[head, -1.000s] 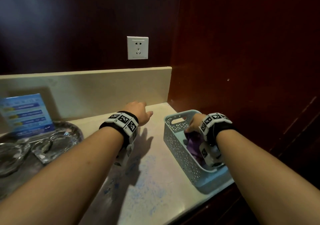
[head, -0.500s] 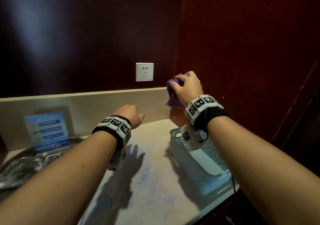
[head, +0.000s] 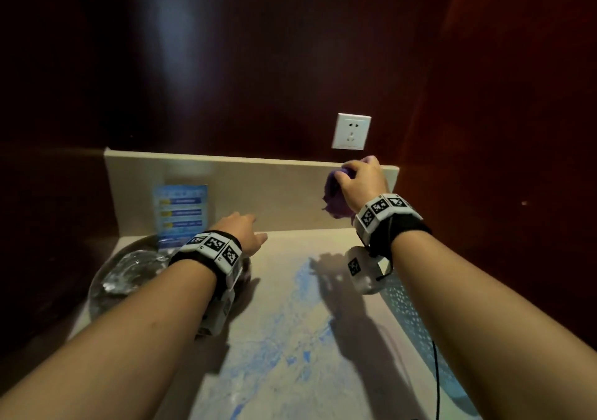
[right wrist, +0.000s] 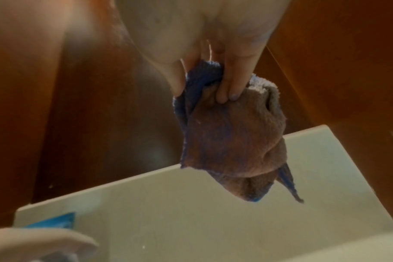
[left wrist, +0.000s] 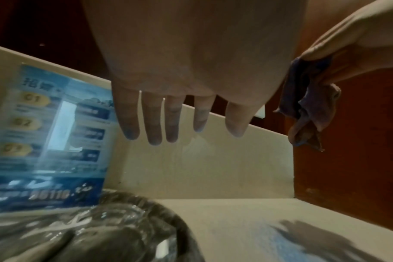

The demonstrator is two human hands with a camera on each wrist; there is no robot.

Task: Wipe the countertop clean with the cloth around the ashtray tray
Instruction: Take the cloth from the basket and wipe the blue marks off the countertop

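**Cloth held aloft above a smeared worktop**

The purple cloth (head: 334, 195) is gripped in the right hand (head: 361, 183), bunched between the thumb and curled fingers (right wrist: 230, 83), and is held in the air in front of the beige backsplash (head: 252, 193), well clear of the worktop (head: 290, 339). In the right wrist view the cloth is seen to hang in loose folds below the grip, so a wad rather than a flat pad is presented; some regathering is probably needed before a firm stroke can be made.

The left hand (head: 242, 230) is held over the near edge of the round ashtray tray (head: 97, 287), its fingers (left wrist: 155, 124) straight, slightly spread and holding nothing. Whether the tray is touched cannot be told; the hand seems to be placed there to steady or shift the tray while the surface beside it is wiped.

On the tray a glass ashtray (head: 135, 267) is carried, and a blue printed card (head: 181, 214) is propped against the backsplash behind it. A pale blue perforated basket (head: 416, 322) stands at the right edge of the worktop, mostly hidden under the right forearm. A white wall socket (head: 351, 131) is set above the backsplash.

Blue streaks (head: 290, 332) are spread across the middle of the worktop, between tray and basket. Wiping is judged not yet begun: the cloth must first be lowered onto the streaks.
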